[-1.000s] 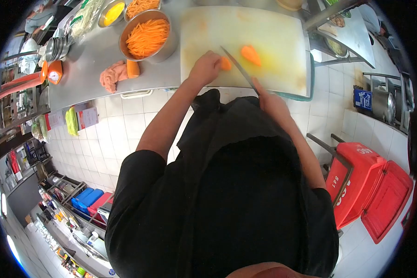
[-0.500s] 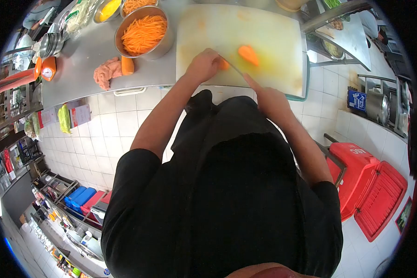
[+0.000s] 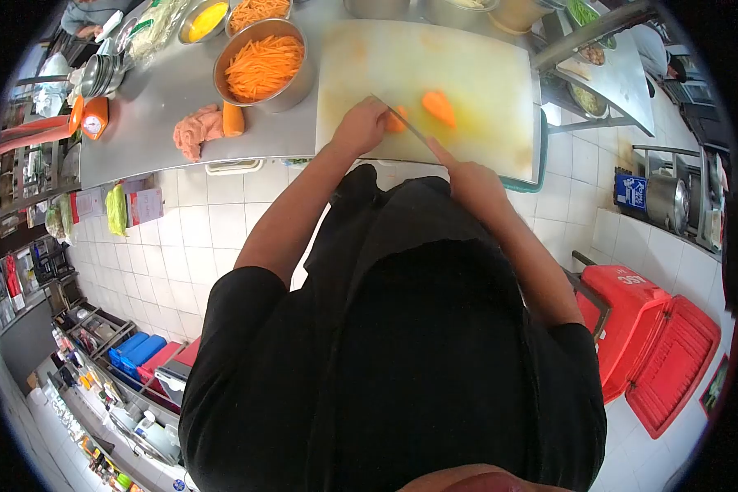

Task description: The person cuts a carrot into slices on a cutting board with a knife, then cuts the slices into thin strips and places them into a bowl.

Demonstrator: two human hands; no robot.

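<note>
A knife (image 3: 410, 125) is in my right hand (image 3: 472, 185), its blade slanting up and left over the white cutting board (image 3: 500, 74). My left hand (image 3: 359, 129) is closed at the board's front edge, its fingers against an orange carrot piece (image 3: 395, 121) beside the blade. Part of that piece is hidden by the fingers and knife. Further right on the board lies a larger carrot piece (image 3: 439, 108). Left of the board stands a metal bowl (image 3: 293, 92) filled with carrot strips (image 3: 262, 67).
A peeled carrot chunk (image 3: 233, 120) and a pink cloth (image 3: 197, 131) lie on the steel counter (image 3: 152, 107). An orange scale (image 3: 95, 119) stands at the far left. More bowls line the back. A red cooler (image 3: 627, 320) is on the floor at right.
The view has shifted slightly, so the counter and board appear lower. The knife and my right hand have moved slightly left relative to the board.
</note>
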